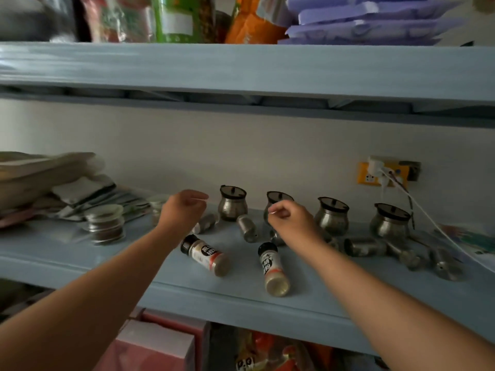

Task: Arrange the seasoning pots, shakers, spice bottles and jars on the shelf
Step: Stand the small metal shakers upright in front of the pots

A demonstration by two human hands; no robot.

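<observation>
The left hand (pixel 184 208) and right hand (pixel 290 219) are held with fingers curled, nothing gripped, above toppled shakers (pixel 247 228). Two spice bottles (pixel 205 254) lie near the front edge of the shelf (pixel 80 263); brushed by a forearm, one could be rolled off.

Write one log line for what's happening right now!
left hand: curled, empty | right hand: curled, empty | four round steel seasoning pots: upright | two black-capped spice bottles: lying down | small steel shakers: lying down
</observation>
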